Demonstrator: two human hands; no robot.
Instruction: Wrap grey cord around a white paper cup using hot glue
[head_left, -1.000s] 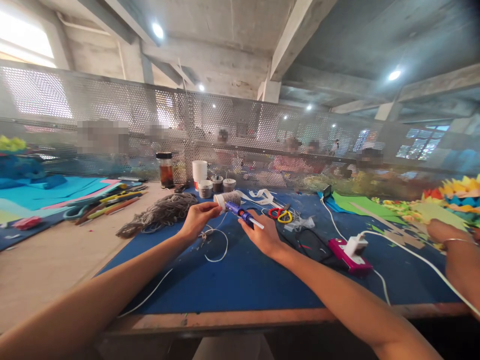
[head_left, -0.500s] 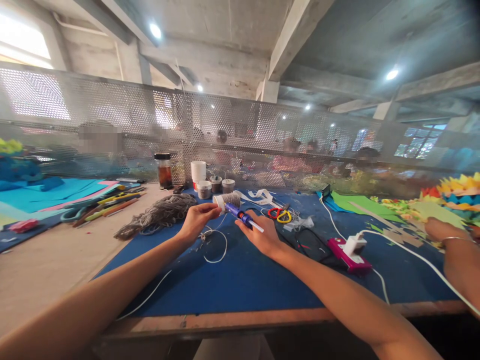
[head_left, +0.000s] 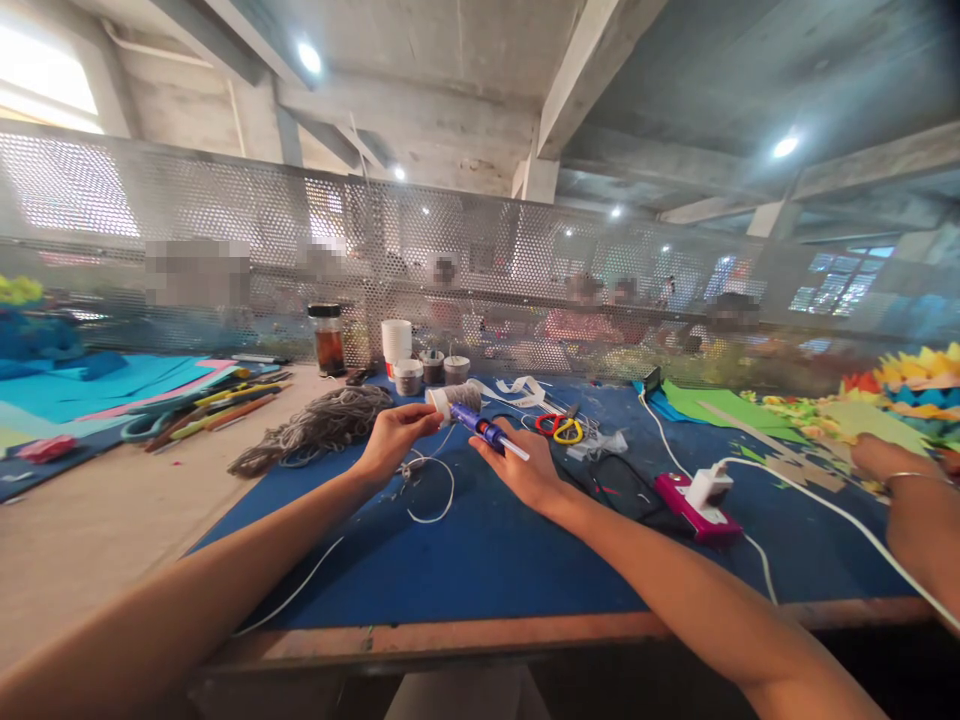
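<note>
Between my hands, a small white paper cup (head_left: 439,404) lies tilted on its side, its wall wrapped in grey cord. My left hand (head_left: 397,440) pinches the cup's rim from the left. In my right hand (head_left: 525,470) is a blue hot glue gun (head_left: 487,433), with a clear glue stick (head_left: 515,451) poking out of its back toward me. Its front end points at the cord-wrapped cup; whether the nozzle touches cannot be seen. A loop of white cord (head_left: 452,490) hangs or lies below the cup. A heap of grey cord (head_left: 322,428) rests left of my left hand.
Behind stand stacked white cups (head_left: 396,342), several cord-wrapped cups (head_left: 456,371) and a dark jar (head_left: 328,345). Scissors (head_left: 559,428) lie right of centre. A pink power strip (head_left: 697,508) trails white cables. At far right is another person's hand (head_left: 892,460). A perforated metal screen (head_left: 487,250) closes off the back.
Almost nothing differs. The glue gun has shifted very slightly while both hands keep their hold on the cup and the gun.
</note>
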